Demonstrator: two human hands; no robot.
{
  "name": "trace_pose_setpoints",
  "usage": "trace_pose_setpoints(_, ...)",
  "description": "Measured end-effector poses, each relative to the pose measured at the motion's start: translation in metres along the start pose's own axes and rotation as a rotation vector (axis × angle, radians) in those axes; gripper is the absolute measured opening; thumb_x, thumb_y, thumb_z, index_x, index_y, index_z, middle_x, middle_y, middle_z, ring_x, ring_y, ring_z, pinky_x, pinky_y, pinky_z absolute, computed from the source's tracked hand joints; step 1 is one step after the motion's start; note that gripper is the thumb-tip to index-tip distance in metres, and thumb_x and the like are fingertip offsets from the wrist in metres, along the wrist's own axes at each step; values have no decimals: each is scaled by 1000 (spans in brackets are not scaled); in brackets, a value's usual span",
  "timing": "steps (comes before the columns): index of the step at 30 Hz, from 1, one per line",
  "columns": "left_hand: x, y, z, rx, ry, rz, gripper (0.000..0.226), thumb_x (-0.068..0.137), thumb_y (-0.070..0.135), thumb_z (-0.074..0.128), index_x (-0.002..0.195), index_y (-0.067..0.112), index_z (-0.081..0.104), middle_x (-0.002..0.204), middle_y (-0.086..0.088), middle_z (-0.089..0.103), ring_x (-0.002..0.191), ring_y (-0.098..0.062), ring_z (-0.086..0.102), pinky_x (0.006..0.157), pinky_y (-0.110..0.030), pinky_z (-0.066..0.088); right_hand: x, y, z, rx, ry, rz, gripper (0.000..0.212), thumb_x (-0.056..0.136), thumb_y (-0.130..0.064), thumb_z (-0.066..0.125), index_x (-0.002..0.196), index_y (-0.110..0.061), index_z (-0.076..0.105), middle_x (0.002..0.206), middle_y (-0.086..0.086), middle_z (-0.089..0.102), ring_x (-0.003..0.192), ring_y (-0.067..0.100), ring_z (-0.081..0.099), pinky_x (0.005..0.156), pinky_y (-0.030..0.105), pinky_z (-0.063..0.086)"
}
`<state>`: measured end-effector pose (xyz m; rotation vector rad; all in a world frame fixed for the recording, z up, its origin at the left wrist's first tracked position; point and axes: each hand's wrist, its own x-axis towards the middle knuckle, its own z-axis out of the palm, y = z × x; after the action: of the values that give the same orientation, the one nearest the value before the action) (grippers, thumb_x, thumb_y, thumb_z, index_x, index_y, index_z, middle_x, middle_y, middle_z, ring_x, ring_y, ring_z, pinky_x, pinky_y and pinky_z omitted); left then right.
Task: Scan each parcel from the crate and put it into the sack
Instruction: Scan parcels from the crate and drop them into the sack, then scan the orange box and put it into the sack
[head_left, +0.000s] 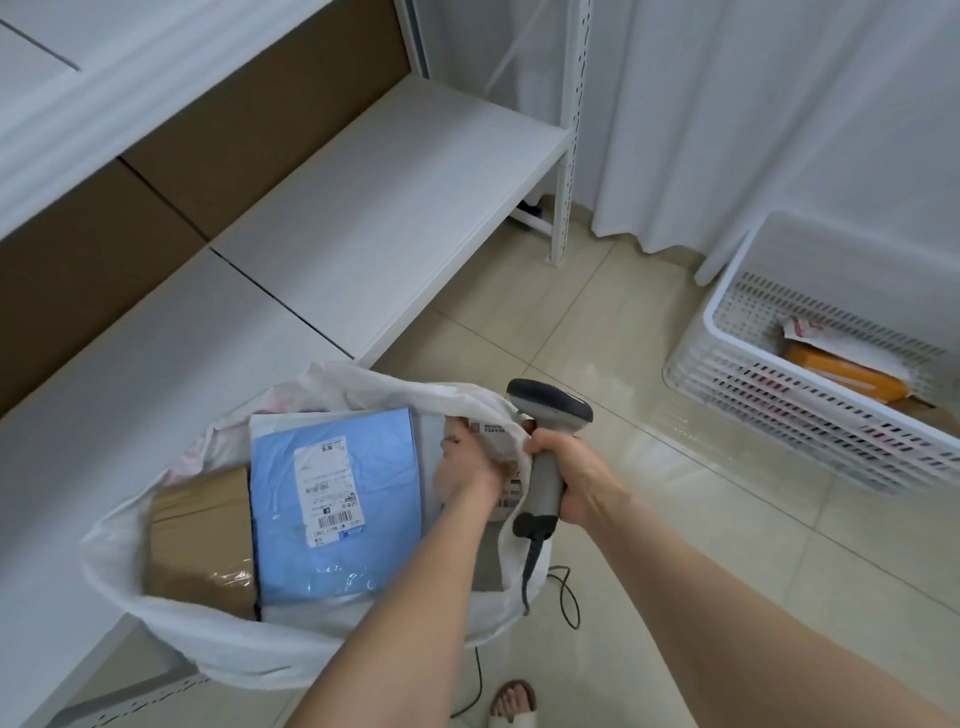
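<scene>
Two bare forearms reach forward and down from the near edge of view, with a sandalled foot (514, 702) on the tiled floor between them. The right hand (563, 475) is wrapped tight round the grip of a grey scanner (545, 452), head tilted up and away, its cable (563, 597) trailing to the floor. Held like this, the scanner stays ready without being set down.

The left hand (467, 467) is closed on a grey parcel (493, 470) with a white label, gripping it at the right-hand lip of the sack (218, 639). The parcel looks partway over the rim, so the step in hand is probably the drop-in, label already read. That is a judgement, not seen.

The sack is white, mouth wide open, slumped against the front edge of a low white shelf (395, 208). Inside lie a blue mailer (337, 519), label up, and a brown box (202, 545) to its left, touching it. They lie flat, which leaves room on the right.

The white slotted crate (753, 338) sits on the floor well apart, far right, with an orange parcel (844, 376) and some others inside. More to do.
</scene>
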<state>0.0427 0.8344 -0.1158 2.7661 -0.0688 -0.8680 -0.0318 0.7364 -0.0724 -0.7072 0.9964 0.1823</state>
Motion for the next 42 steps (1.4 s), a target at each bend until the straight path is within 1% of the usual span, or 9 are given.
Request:
trace_pose_setpoints(3,1,0,14,20,-84,71,90,91,51,47,150,25,-15,149,-16,30,115,-35,55,82,-41,46,1,6,-2,-22,43,-19,17,79,1,58,92,-9,62,92,16,61,83,30,60,82,45,56)
trace_pose_setpoints(6,0,6,7,-58,-180,50,90,92,42,50,149,32,-20,152,-13,24,119,-35,51,90,-45,47,-2,9,-7,34,111,-59,16,81,3,55,93,-6,59,86,16,62,81,31,62,85,52,54)
trace_pose_setpoints(11,-19,-2,-12,-27,-159,70,79,93,25,55,151,25,3,144,-12,36,122,-34,49,95,-44,43,-18,-2,-15,13,199,-120,12,86,1,57,87,-11,56,72,7,59,63,21,59,57,31,51)
trace_pose_setpoints(15,-36,0,-35,62,-156,54,53,95,28,50,141,11,30,140,-14,40,127,-32,45,104,-44,39,-35,-7,-18,-28,207,-136,23,85,1,59,106,-9,55,85,8,60,73,22,60,61,35,52)
trace_pose_setpoints(19,-62,27,-64,156,-90,96,47,96,24,49,138,10,37,145,-12,34,132,-29,40,102,-43,40,-63,-22,-25,-29,212,-162,22,85,1,60,103,-11,56,96,10,59,81,21,58,68,38,51)
trace_pose_setpoints(22,-86,69,-85,186,-18,134,45,94,16,48,137,11,38,140,-11,38,128,-30,43,95,-41,43,-92,-44,-39,56,165,-169,20,86,2,59,95,-15,56,93,9,66,80,20,65,75,37,52)
trace_pose_setpoints(28,-150,188,-93,131,59,276,46,90,12,49,136,10,43,138,-12,43,122,-30,49,96,-39,46,-162,-108,-104,195,173,-238,18,87,3,52,96,-12,55,73,6,67,59,15,60,65,29,48)
trace_pose_setpoints(36,-242,349,-39,113,40,423,45,92,11,46,137,8,42,143,-16,38,125,-33,46,103,-44,42,-244,-187,-244,364,184,-300,15,83,6,53,85,-8,56,62,6,61,57,16,57,62,30,48)
trace_pose_setpoints(42,-272,440,16,172,-25,498,46,95,11,45,140,7,39,143,-16,38,127,-32,44,103,-40,39,-257,-226,-332,476,214,-283,12,80,4,53,82,-6,59,68,8,63,58,17,58,62,30,50)
